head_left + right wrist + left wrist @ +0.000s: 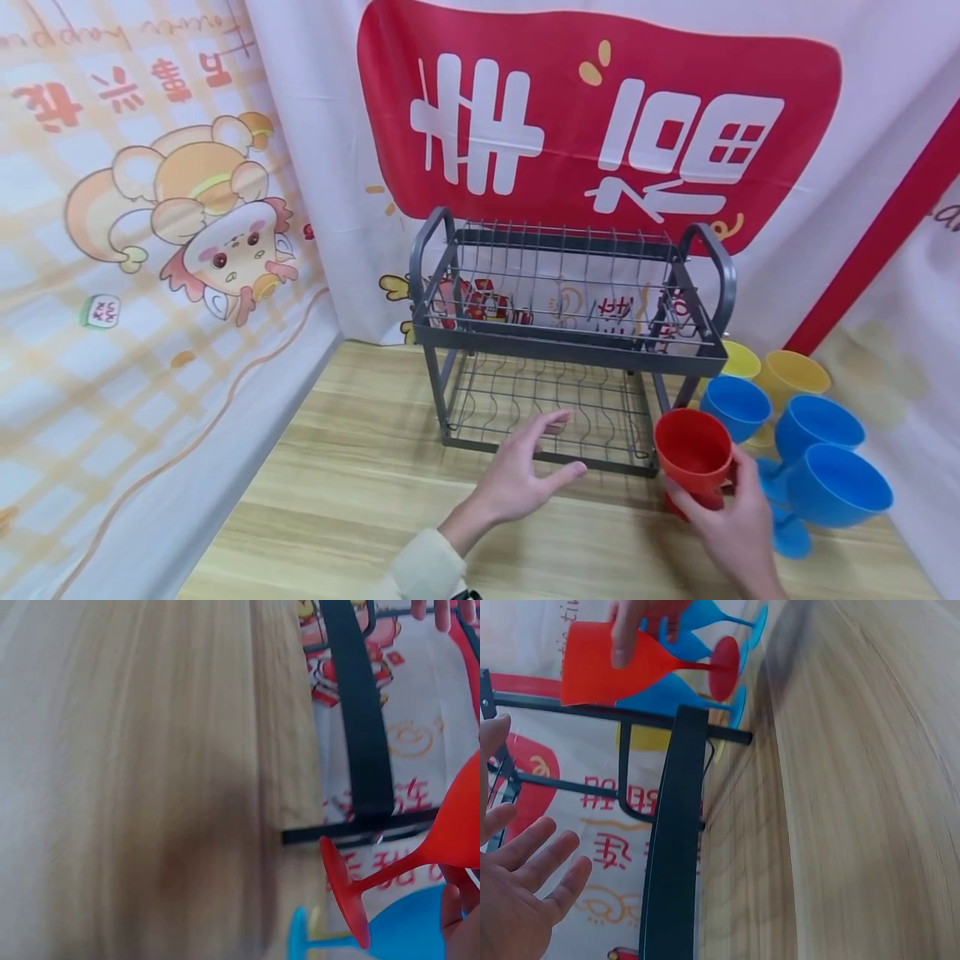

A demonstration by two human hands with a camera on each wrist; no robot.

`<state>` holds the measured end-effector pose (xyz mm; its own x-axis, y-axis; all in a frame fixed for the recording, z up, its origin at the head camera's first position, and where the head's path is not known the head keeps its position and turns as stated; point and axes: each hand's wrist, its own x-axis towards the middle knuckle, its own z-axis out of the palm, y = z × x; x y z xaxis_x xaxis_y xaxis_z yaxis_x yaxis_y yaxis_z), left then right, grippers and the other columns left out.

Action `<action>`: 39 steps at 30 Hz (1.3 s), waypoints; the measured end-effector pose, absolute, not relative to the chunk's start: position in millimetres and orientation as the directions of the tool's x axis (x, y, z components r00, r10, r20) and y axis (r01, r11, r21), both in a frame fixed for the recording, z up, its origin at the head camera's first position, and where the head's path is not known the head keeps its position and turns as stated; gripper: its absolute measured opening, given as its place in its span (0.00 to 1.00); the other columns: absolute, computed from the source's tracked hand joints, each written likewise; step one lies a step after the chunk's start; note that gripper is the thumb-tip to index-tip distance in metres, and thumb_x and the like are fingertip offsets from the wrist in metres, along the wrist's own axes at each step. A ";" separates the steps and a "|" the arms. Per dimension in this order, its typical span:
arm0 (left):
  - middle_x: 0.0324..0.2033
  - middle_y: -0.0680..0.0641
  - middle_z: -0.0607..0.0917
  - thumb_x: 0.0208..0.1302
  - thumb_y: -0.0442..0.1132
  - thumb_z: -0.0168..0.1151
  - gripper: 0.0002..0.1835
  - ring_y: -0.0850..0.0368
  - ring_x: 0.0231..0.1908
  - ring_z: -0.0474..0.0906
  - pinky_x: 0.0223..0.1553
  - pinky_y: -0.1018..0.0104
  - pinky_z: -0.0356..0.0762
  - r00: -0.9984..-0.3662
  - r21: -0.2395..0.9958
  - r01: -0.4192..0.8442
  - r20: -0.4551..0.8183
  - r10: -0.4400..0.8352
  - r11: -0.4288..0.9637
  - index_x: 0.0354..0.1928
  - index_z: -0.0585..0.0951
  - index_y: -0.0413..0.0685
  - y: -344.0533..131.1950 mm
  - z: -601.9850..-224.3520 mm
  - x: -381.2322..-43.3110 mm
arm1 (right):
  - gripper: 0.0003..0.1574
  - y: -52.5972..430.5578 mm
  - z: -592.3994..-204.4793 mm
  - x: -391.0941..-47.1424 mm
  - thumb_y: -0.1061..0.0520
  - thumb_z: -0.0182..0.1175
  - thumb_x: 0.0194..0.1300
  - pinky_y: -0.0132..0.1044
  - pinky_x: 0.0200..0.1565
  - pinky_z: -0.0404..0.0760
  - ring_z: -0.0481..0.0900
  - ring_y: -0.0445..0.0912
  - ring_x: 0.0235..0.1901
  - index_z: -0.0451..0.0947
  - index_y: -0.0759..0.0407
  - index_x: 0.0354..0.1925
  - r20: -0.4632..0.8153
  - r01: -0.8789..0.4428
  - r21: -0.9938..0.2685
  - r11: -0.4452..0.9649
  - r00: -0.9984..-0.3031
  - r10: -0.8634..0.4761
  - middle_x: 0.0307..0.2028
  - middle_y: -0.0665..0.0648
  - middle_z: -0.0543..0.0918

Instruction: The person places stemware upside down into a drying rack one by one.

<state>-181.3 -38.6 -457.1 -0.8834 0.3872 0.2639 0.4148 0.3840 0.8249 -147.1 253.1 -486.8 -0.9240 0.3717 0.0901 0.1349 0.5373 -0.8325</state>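
My right hand (731,521) grips a red plastic goblet (693,446) by its bowl, upright, beside the front right corner of a dark metal two-tier dish rack (570,354). In the right wrist view the stem and round foot of the red goblet (346,889) hang above the table. My left hand (517,479) is in front of the rack's lower tier, fingers spread and holding nothing. The left wrist view shows that left hand (525,892) with its fingers apart, close to the rack's front bar (676,840).
Several blue goblets (840,483) stand to the right of the rack, with a yellow goblet (738,360) and an orange goblet (795,375) behind them. A wood-grain table (315,500) lies underneath. Printed cloth (322,125) hangs behind and at both sides.
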 end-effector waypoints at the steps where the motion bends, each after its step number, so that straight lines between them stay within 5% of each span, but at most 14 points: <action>1: 0.72 0.51 0.77 0.69 0.60 0.68 0.40 0.52 0.69 0.76 0.67 0.55 0.80 -0.884 0.824 0.415 0.266 0.384 0.386 0.79 0.66 0.64 -42.2 -457.2 -181.6 | 0.69 248.3 -483.6 -146.7 0.56 0.83 0.55 0.19 0.37 0.74 0.67 0.65 0.69 0.51 0.56 0.82 0.119 0.105 -0.824 0.557 -0.929 0.351 0.75 0.67 0.67; 5: 0.73 0.53 0.77 0.68 0.61 0.68 0.40 0.52 0.69 0.76 0.66 0.57 0.80 -0.892 0.827 0.405 0.264 0.366 0.391 0.79 0.66 0.67 -55.1 -454.7 -181.9 | 0.69 229.5 -472.8 -146.3 0.59 0.85 0.50 0.22 0.39 0.80 0.71 0.64 0.67 0.56 0.56 0.80 0.253 -0.026 -0.769 0.639 -0.930 0.266 0.72 0.66 0.72; 9: 0.73 0.58 0.76 0.67 0.60 0.70 0.40 0.55 0.68 0.76 0.65 0.59 0.79 -0.902 0.844 0.389 0.268 0.339 0.368 0.78 0.65 0.72 -65.3 -450.1 -181.1 | 0.69 213.6 -465.4 -147.3 0.59 0.87 0.44 0.49 0.42 0.93 0.73 0.63 0.64 0.60 0.55 0.79 0.382 -0.162 -0.690 0.705 -0.909 0.165 0.70 0.64 0.75; 16: 0.72 0.63 0.76 0.67 0.53 0.73 0.39 0.59 0.68 0.76 0.64 0.55 0.81 -0.907 0.855 0.378 0.266 0.325 0.355 0.77 0.66 0.77 -78.0 -441.4 -177.1 | 0.68 199.2 -461.2 -154.0 0.56 0.91 0.36 0.36 0.45 0.85 0.75 0.56 0.62 0.69 0.55 0.74 0.545 -0.354 -0.517 0.779 -0.838 -0.020 0.64 0.60 0.79; 21: 0.75 0.62 0.72 0.67 0.57 0.72 0.41 0.54 0.70 0.75 0.65 0.52 0.81 -0.901 0.855 0.382 0.261 0.345 0.350 0.78 0.64 0.78 -89.5 -439.1 -177.8 | 0.69 187.4 -459.0 -158.7 0.54 0.92 0.32 0.59 0.47 0.82 0.74 0.58 0.61 0.72 0.51 0.73 0.574 -0.406 -0.402 0.821 -0.810 -0.120 0.63 0.61 0.80; 28: 0.76 0.62 0.71 0.66 0.53 0.73 0.42 0.52 0.71 0.76 0.65 0.40 0.81 -0.899 0.866 0.379 0.261 0.352 0.325 0.78 0.63 0.78 -104.4 -441.1 -179.8 | 0.69 165.5 -456.6 -166.6 0.50 0.93 0.30 0.54 0.48 0.80 0.77 0.56 0.60 0.74 0.46 0.72 0.598 -0.483 -0.283 0.829 -0.764 -0.241 0.61 0.58 0.82; 39: 0.75 0.57 0.71 0.63 0.60 0.74 0.48 0.53 0.69 0.74 0.62 0.55 0.86 -0.893 0.861 0.359 0.205 0.400 0.361 0.80 0.59 0.79 -101.9 -448.1 -177.1 | 0.65 136.0 -459.2 -171.1 0.44 0.90 0.35 0.46 0.47 0.75 0.78 0.53 0.55 0.75 0.43 0.72 0.625 -0.572 -0.133 0.810 -0.682 -0.379 0.60 0.56 0.83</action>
<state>-177.1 -101.9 -448.1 -0.8932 0.3999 0.2054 0.3594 0.3607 0.8607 -171.1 136.0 -459.2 -0.6822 -0.3787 0.6255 -0.5717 0.8095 -0.1334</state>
